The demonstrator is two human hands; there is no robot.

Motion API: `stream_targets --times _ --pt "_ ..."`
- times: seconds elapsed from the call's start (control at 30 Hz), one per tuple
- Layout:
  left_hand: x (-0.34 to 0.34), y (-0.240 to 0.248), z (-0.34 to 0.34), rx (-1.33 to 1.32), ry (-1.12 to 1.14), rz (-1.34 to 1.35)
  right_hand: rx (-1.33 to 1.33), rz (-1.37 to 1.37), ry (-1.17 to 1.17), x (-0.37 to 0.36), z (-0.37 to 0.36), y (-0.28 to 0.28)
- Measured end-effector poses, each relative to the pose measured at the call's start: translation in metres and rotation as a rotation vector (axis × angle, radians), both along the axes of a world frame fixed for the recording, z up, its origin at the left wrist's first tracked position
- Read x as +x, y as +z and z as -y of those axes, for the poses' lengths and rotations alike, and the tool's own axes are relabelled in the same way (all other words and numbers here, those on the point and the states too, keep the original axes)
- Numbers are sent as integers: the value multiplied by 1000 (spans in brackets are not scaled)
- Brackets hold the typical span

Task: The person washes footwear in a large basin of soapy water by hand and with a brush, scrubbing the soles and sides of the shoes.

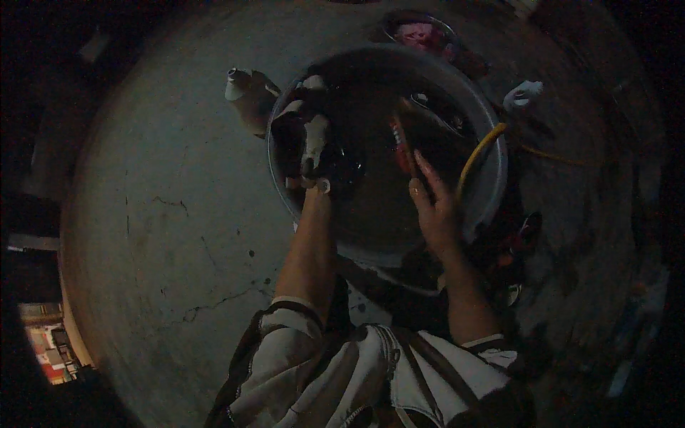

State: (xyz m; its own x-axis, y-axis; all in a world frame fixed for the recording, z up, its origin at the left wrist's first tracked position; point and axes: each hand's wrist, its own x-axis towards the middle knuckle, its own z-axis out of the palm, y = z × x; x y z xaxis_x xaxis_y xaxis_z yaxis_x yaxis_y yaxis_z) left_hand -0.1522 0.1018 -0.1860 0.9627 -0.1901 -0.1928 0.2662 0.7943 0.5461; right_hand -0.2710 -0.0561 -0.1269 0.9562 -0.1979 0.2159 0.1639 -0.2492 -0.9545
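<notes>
A large round grey tub with a dark inside stands in front of me. My left hand is over its left side, at a pale and dark shoe-like item. That item and the shade hide my left fingers. Within the tub's right half, my right hand grips a scrubbing brush with red and whitish bristles. The brush stands on edge, its bristles facing left, with my fingers along its back. Beyond it, against the tub's far right wall, lies a dark object with shiny parts.
A pale bottle stands left of the tub. A yellow hose bends over the right rim. Behind the tub sits a basin with pinkish cloth-like contents. A whitish item and a red and dark item lie to the right.
</notes>
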Motion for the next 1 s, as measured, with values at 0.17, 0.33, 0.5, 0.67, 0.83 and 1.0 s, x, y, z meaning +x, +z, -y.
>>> stream_targets --times 0.17,0.33,0.5,0.67,0.83,1.0 --pt "7 2 -3 -52 59 18 76 -53 34 0 1 3" --pt "6 24 10 -120 161 -43 80 -100 13 -8 6 9" --pt "19 15 1 -125 121 -100 -143 -40 98 -11 -7 16" --pt "11 27 3 -12 -19 -214 -139 36 72 -8 -9 -1" --pt "6 12 12 107 -85 -151 -81 21 -1 -4 1 -6" --pt "7 6 16 -11 -141 -233 129 -231 -39 8 8 -14"
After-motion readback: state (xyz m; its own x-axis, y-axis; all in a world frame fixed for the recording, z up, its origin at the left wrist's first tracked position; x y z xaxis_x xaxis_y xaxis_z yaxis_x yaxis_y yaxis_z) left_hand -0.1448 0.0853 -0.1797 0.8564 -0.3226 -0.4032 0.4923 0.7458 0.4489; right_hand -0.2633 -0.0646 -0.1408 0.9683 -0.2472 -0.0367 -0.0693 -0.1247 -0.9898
